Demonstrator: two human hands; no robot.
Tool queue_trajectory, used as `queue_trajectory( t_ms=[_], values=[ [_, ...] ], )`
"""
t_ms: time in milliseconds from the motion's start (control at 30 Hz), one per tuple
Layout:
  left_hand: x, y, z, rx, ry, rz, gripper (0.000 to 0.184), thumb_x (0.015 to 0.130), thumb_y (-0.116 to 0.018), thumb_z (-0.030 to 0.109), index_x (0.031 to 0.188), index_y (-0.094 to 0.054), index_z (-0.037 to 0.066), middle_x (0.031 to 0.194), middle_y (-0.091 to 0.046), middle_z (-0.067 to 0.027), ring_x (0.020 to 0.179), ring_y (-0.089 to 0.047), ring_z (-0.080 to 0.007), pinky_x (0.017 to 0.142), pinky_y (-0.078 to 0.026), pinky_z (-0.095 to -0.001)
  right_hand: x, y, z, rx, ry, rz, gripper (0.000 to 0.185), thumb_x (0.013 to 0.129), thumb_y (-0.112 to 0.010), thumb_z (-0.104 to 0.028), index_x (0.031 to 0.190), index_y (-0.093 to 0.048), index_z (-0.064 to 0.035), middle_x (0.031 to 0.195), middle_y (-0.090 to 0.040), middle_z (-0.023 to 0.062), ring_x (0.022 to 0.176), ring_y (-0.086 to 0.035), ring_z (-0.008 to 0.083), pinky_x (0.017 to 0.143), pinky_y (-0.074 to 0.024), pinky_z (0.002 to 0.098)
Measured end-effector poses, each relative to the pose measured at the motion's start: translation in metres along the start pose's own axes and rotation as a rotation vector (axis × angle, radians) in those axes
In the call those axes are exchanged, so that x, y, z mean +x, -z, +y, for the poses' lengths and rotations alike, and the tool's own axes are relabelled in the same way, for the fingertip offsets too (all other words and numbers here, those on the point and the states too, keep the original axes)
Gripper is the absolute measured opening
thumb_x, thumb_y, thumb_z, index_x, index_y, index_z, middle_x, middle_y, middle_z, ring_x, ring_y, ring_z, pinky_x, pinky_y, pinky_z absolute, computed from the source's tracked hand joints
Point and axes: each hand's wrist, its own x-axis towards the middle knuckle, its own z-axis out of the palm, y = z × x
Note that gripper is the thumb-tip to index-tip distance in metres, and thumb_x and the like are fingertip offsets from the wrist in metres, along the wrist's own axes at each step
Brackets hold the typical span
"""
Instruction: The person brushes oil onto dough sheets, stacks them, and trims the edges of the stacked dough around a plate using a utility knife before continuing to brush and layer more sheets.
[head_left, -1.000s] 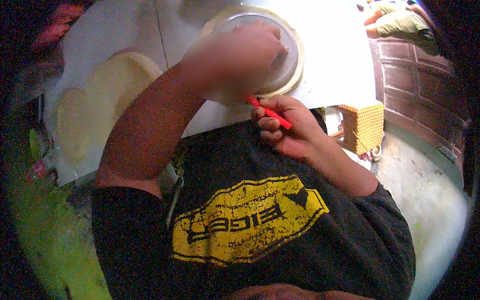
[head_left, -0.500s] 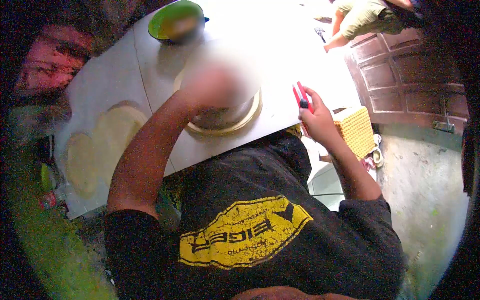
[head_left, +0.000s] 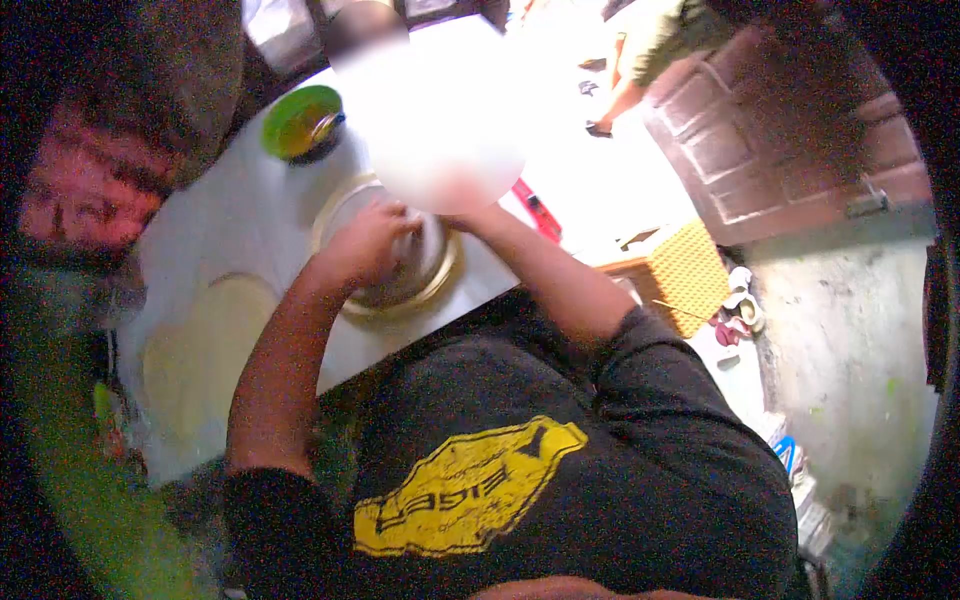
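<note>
A round object with a pale, wood-coloured rim point(head_left: 452, 278) and a greyish inside lies near the table's front edge. My left hand point(head_left: 375, 242) is over its left half, fingers bent and drawn together; anything between them is hidden. My right hand point(head_left: 465, 200) reaches across to its right side, close to my left hand. A bright blur covers most of the right hand's fingers. Just right of that hand, a red cutter point(head_left: 538, 212) lies on the white table, out of my grasp.
A green bowl point(head_left: 300, 122) with something yellowish and a utensil stands farther back on the left. Pale round shapes point(head_left: 215, 340) lie on the table's left part. To the right are a yellow woven box point(head_left: 685, 275) and, beyond the table, another person's arm point(head_left: 622, 105).
My right hand has let go of the red cutter, now on the table, and moved left to the round object. My left hand has drawn back slightly. The camera view has shifted.
</note>
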Motion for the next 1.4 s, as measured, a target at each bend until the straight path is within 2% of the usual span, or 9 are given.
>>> queue_trajectory(
  t_ms=[467, 633, 733, 800, 867, 967, 1067, 1267, 1400],
  values=[
    [-0.006, 0.006, 0.001, -0.062, 0.075, -0.069, 0.067, 0.062, -0.075, 0.008, 0.127, -0.061, 0.016, 0.139, -0.047, -0.0173, 0.128, -0.044, -0.0326, 0.107, -0.038, -0.0379, 0.003, 0.011, -0.02, 0.019, -0.145, -0.139, 0.036, 0.072, -0.064, -0.03, 0.095, -0.069, -0.0023, 0.095, -0.068, 0.0205, 0.087, -0.067, 0.0332, 0.078, -0.0524, 0.0405],
    [-0.009, -0.011, -0.009, -0.249, 0.107, 0.078, 0.053, 0.067, -0.074, 0.007, 0.119, -0.062, 0.011, 0.125, -0.059, -0.0119, 0.117, -0.054, -0.0327, 0.1, -0.044, -0.0395, -0.021, 0.009, -0.039, 0.204, 0.215, 0.087, 0.041, 0.074, -0.068, -0.038, 0.095, -0.063, -0.0029, 0.087, -0.066, 0.0207, 0.083, -0.065, 0.035, 0.076, -0.0499, 0.0446],
    [-0.061, 0.0, 0.045, -0.283, 0.453, 0.06, 0.046, 0.073, -0.075, 0.012, 0.116, -0.062, 0.01, 0.117, -0.062, -0.0124, 0.11, -0.058, -0.033, 0.096, -0.046, -0.04, -0.035, 0.044, -0.069, 0.495, 0.342, -0.062, 0.042, 0.082, -0.069, -0.039, 0.094, -0.064, 0.0012, 0.081, -0.067, 0.0143, 0.074, -0.063, 0.0171, 0.068, -0.051, 0.033],
    [-0.113, -0.026, 0.057, -0.149, 0.106, 0.752, 0.04, 0.078, -0.075, 0.022, 0.113, -0.063, 0.008, 0.112, -0.064, -0.0132, 0.105, -0.06, -0.0332, 0.094, -0.047, -0.0409, -0.049, 0.071, -0.08, 0.795, 0.418, -0.212, 0.034, 0.089, -0.061, -0.03, 0.104, -0.063, 0.0004, 0.087, -0.063, 0.0043, 0.075, -0.058, 0.0126, 0.07, -0.0498, 0.0293],
    [-0.151, -0.025, 0.072, 0.041, 0.199, 0.941, 0.045, 0.08, -0.074, 0.029, 0.118, -0.06, 0.008, 0.119, -0.059, -0.0157, 0.111, -0.056, -0.0313, 0.096, -0.046, -0.0423, -0.075, 0.111, -0.087, 1.024, 0.607, -0.281, 0.032, 0.085, -0.057, -0.014, 0.112, -0.06, 0.0009, 0.098, -0.062, 0.0049, 0.092, -0.057, 0.0123, 0.085, -0.0463, 0.0289],
    [-0.178, -0.022, 0.09, 0.007, 0.349, 1.128, 0.053, 0.083, -0.071, 0.036, 0.124, -0.056, 0.007, 0.131, -0.051, -0.0168, 0.12, -0.049, -0.0291, 0.099, -0.044, -0.0421, -0.07, 0.135, -0.065, 1.455, 0.804, -0.303, 0.035, 0.092, -0.056, -0.026, 0.115, -0.059, 0.0002, 0.111, -0.063, 0.0114, 0.103, -0.06, 0.0218, 0.092, -0.0466, 0.0345],
    [-0.176, -0.033, 0.084, -0.129, 0.441, 0.975, 0.066, 0.083, -0.069, 0.043, 0.134, -0.047, 0.006, 0.14, -0.041, -0.018, 0.129, -0.04, -0.0316, 0.106, -0.036, -0.0452, -0.066, 0.176, -0.002, 1.538, 1.057, -0.296, 0.037, 0.089, -0.053, -0.021, 0.119, -0.056, 0.0012, 0.115, -0.063, 0.0163, 0.102, -0.062, 0.0301, 0.094, -0.0479, 0.0445],
    [-0.122, -0.066, 0.05, -0.685, 0.596, 0.864, 0.082, 0.083, -0.071, 0.034, 0.146, -0.028, 0.004, 0.141, -0.04, -0.0199, 0.132, -0.037, -0.0321, 0.11, -0.03, -0.0439, -0.183, 0.251, 0.019, 1.955, 0.799, -0.336, 0.04, 0.065, -0.065, -0.016, 0.103, -0.052, -0.0086, 0.093, -0.039, 0.0016, 0.09, -0.042, 0.0176, 0.104, -0.0299, 0.037],
    [-0.108, -0.049, -0.002, -1.014, 0.659, 0.818, 0.07, 0.09, -0.06, 0.016, 0.146, -0.023, -0.003, 0.144, -0.037, -0.0214, 0.132, -0.038, -0.0291, 0.11, -0.031, -0.0402, -0.215, 0.253, 0.09, 1.499, 0.701, 0.016, 0.047, 0.073, -0.069, -0.023, 0.113, -0.051, -0.005, 0.104, -0.048, 0.0056, 0.099, -0.049, 0.0208, 0.099, -0.0351, 0.0401]
  ],
)
